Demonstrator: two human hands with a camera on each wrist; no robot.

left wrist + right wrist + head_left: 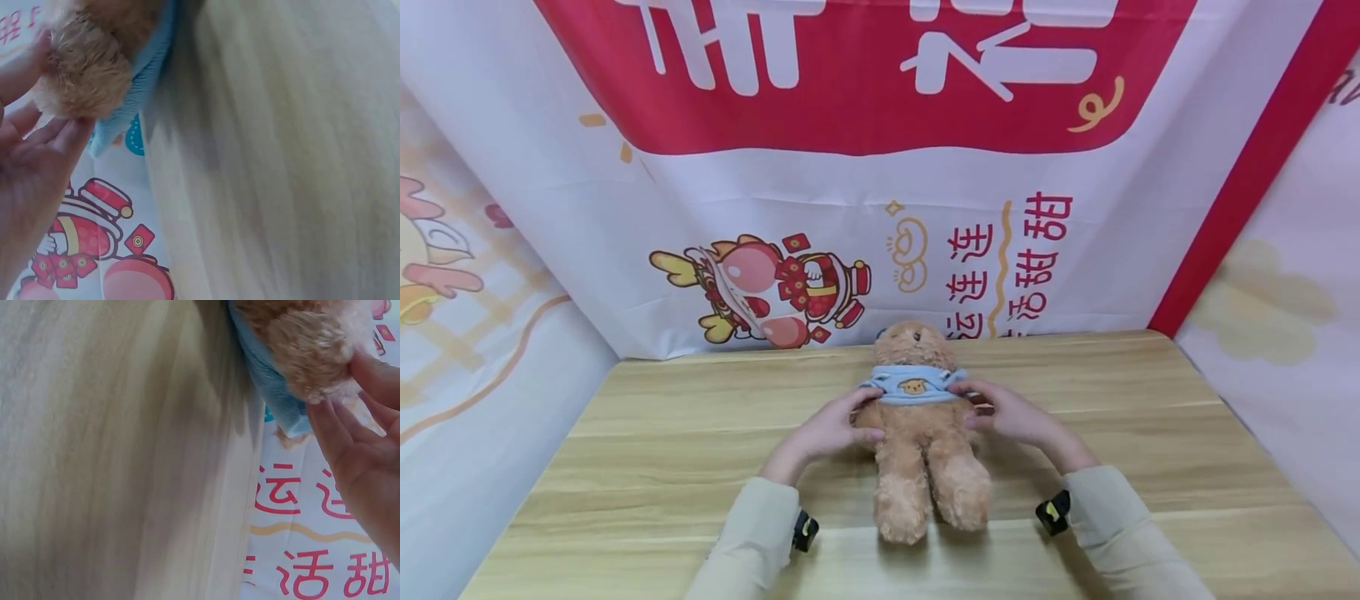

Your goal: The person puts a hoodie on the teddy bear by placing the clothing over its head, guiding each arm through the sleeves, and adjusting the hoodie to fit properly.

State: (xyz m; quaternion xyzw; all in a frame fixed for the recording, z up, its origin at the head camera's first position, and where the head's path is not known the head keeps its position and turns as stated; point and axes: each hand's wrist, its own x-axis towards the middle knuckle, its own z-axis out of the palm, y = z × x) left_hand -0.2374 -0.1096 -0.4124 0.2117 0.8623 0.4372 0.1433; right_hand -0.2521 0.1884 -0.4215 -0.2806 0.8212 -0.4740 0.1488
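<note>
A light-brown teddy bear (917, 425) in a blue shirt (898, 383) lies on its back, head toward the back wall and legs toward me. My left hand (831, 425) holds its arm on the left side, thumb on one face and fingers on the other. On the right side, my right hand (1015, 412) grips the other arm in the same way. Close up in the left wrist view, fingers and thumb take hold of the furry paw (87, 72) beside the shirt's hem. The right wrist view shows the opposite paw (312, 356) between thumb and fingers.
The bear lies on a wood-grain table (700, 500) whose back edge meets a white and red printed cloth (865, 183). More printed cloth hangs at the left and right sides. Each wrist carries a small black camera (805, 531).
</note>
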